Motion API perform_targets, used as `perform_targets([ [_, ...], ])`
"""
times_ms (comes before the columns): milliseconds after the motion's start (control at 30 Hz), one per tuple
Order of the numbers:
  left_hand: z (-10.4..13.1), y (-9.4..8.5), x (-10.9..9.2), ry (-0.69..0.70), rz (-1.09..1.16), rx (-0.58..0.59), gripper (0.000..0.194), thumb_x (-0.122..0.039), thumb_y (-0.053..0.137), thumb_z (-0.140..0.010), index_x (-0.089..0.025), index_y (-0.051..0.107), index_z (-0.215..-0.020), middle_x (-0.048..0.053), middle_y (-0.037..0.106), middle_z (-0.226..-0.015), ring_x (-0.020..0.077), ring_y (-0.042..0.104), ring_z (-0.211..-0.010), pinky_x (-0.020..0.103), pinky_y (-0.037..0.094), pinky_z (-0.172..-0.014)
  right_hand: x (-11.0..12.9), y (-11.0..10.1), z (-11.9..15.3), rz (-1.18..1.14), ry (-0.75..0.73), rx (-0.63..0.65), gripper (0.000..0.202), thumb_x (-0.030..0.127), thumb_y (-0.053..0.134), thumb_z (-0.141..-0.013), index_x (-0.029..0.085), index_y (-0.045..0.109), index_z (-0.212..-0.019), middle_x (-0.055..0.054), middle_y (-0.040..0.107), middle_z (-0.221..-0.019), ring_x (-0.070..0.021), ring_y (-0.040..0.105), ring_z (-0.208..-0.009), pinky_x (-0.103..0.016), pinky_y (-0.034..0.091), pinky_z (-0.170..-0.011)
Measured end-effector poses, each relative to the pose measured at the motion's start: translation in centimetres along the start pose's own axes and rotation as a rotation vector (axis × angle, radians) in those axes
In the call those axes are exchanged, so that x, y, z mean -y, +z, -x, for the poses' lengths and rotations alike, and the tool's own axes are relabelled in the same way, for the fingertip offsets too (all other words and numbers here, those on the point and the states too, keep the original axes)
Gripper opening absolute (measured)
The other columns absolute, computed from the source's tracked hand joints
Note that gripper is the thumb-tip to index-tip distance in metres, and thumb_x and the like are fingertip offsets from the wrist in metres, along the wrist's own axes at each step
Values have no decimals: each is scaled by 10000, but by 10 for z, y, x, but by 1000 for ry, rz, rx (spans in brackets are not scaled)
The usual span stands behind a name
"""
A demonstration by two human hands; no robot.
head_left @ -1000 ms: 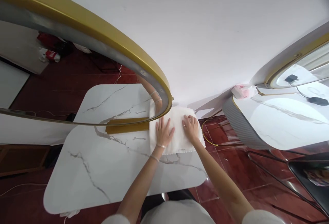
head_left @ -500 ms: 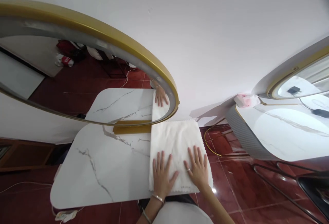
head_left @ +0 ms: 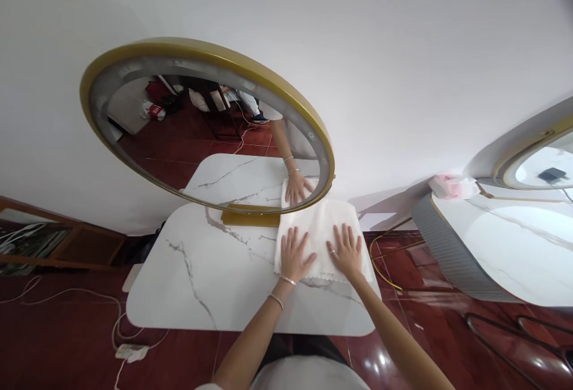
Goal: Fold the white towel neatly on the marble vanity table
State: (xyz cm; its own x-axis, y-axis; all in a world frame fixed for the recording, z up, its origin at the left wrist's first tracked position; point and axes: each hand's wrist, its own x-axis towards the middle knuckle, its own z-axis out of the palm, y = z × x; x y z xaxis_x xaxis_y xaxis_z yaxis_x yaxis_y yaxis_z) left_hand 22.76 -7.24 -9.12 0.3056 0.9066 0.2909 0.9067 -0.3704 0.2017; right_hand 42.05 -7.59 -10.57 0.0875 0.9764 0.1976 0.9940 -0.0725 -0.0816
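A white cloth (head_left: pixel 320 223) with a scalloped edge lies flat on the right part of the marble-patterned table (head_left: pixel 188 300). My left hand (head_left: pixel 295 257) rests palm down on its left side, fingers spread. On the cloth's right side, my right hand (head_left: pixel 346 252) also presses flat with fingers apart, a ring on one finger. Both hands touch the cloth without gripping it. Bracelets circle my left wrist. Above the table's back edge, the round gold-framed mirror (head_left: pixel 215 133) reflects one hand and part of the cloth.
At the right stands a second marble-topped table (head_left: pixel 501 240) with a tissue pack (head_left: pixel 452 187) on it and another gold-framed mirror (head_left: pixel 537 151) behind. A power strip (head_left: pixel 131 352) with cords lies on the red floor. A wooden cabinet (head_left: pixel 58 238) is at the left.
The cloth and both hands have slid away from the table's front edge toward the wall, baring a strip of tabletop. The view has shifted too, showing the whole mirror.
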Motion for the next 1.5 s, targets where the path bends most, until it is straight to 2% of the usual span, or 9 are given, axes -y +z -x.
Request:
perform_targets([
  [267,100,-38,-2,-17,-94,-12,677,-521,523,-854,-306,314,-1461,61,282,-1536,288,261,-1408,474,263,-1116,25,-8,92,-103,-104,-90,639,495,237,-956,240,94,-1524,-96,169,-1566,-283,125,-1443,-555,164,-1114],
  [367,121,-44,-4,-55,-86,-26,629,-512,542,-842,-310,396,-1420,57,363,-1495,288,338,-1363,461,313,-1091,32,-12,112,-160,-107,-103,639,525,232,-950,244,144,-1518,-104,219,-1550,-293,173,-1429,-563,172,-1111],
  [467,105,-44,-2,-179,-9,-41,451,-396,518,-878,-289,521,-1316,56,517,-1354,250,454,-1259,413,398,-1033,29,-15,105,-238,-59,-137,617,567,241,-941,218,353,-1437,-131,428,-1420,-308,315,-1353,-575,192,-1102],
  [567,62,-38,5,-216,53,-57,420,-289,448,-915,-246,498,-1330,70,472,-1390,233,406,-1307,403,389,-1056,26,-15,73,-347,-30,-191,585,568,318,-929,154,502,-1299,-157,563,-1204,-302,425,-1231,-530,295,-1063],
  [700,21,-20,18,-163,103,-58,570,-405,468,-912,-245,339,-1444,79,161,-1571,286,148,-1444,475,280,-1134,34,-3,32,-346,-76,-165,654,581,264,-931,137,431,-1382,-184,407,-1393,-311,296,-1343,-511,320,-1054],
  [900,36,-16,39,-174,154,-25,665,-509,474,-892,-266,270,-1476,57,-10,-1590,286,80,-1454,456,237,-1163,66,16,35,-182,-73,-131,695,583,180,-923,171,350,-1457,-156,239,-1526,-331,150,-1426,-579,185,-1099],
  [1033,55,-33,81,-148,174,-5,637,-514,472,-892,-270,313,-1459,59,0,-1589,278,92,-1454,443,245,-1160,112,14,51,-175,-48,-137,659,549,215,-934,183,322,-1472,-165,229,-1532,-338,152,-1427,-584,186,-1099],
  [1333,91,-85,233,-179,161,7,644,-457,522,-881,-270,308,-1460,61,55,-1588,273,108,-1453,463,239,-1158,283,15,56,-170,-59,-121,612,476,306,-957,206,225,-1501,-145,107,-1569,-329,82,-1441,-581,170,-1111],
  [1500,106,-112,303,-214,112,10,636,-434,520,-888,-260,306,-1461,58,85,-1586,276,110,-1452,477,233,-1157,359,20,45,-193,-108,-63,647,453,350,-949,236,126,-1517,-117,18,-1582,-332,53,-1443,-588,173,-1106],
])
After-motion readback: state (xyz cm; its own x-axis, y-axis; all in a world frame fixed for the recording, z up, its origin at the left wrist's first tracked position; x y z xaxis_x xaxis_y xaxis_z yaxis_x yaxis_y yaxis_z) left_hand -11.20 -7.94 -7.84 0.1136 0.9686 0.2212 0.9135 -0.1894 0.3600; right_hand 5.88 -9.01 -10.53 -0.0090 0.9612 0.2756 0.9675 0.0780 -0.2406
